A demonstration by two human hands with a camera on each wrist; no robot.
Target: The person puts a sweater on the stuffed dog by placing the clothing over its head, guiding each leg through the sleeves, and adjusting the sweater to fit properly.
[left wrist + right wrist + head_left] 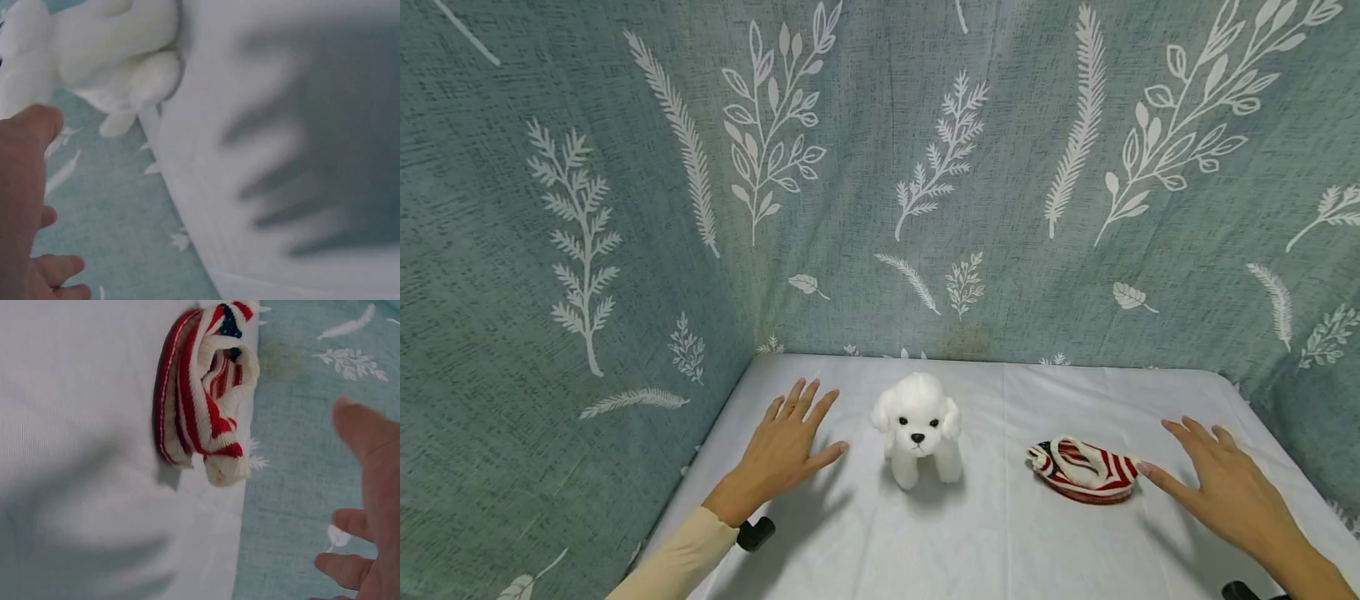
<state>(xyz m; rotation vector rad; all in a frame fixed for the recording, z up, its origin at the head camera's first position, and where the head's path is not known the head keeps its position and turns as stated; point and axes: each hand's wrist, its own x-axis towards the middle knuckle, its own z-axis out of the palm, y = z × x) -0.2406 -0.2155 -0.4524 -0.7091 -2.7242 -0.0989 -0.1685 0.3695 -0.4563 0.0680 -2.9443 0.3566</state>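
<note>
A white plush dog (917, 429) with dark eyes and nose stands upright on the white-covered table, facing the head camera. To its right lies a small knitted garment (1084, 471), striped red and cream with a dark blue patch; its ribbed opening shows in the right wrist view. My left hand (786, 446) hovers over the table left of the dog, fingers spread, holding nothing. Beyond the garment's right end is my right hand (1228, 492), also spread and holding nothing, its thumb near the fabric. Whether that thumb touches it I cannot tell.
The table (977, 550) has a white cloth over it. Green-blue fabric (850, 167) printed with white leaves hangs behind and at both sides. A dark wrist device (756, 533) sits under my left wrist. Shadows of the hands fall on the cloth.
</note>
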